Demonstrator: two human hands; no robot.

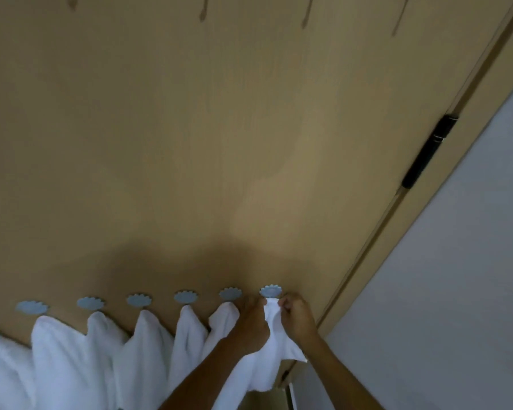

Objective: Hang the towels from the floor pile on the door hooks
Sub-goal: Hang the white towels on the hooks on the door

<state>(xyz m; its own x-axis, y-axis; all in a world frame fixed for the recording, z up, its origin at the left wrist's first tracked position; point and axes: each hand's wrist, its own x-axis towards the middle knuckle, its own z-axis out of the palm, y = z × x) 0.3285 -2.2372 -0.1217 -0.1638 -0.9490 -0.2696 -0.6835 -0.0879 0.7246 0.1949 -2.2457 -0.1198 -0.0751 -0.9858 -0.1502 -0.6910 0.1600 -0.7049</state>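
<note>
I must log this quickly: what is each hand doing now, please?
Left hand: closed on the towel below the last hook.
Right hand: closed, pinching the same towel's top.

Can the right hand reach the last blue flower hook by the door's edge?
Probably yes. The right hand is already just below the last blue flower hook, pinching the white towel with the left hand. Nothing sits between its fingers and the hook.

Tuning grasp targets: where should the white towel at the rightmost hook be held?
Pinch the white towel at its bunched top edge just under the rightmost blue scalloped hook, left hand and right hand flanking it, coming from below; the rest hangs limp.
</note>
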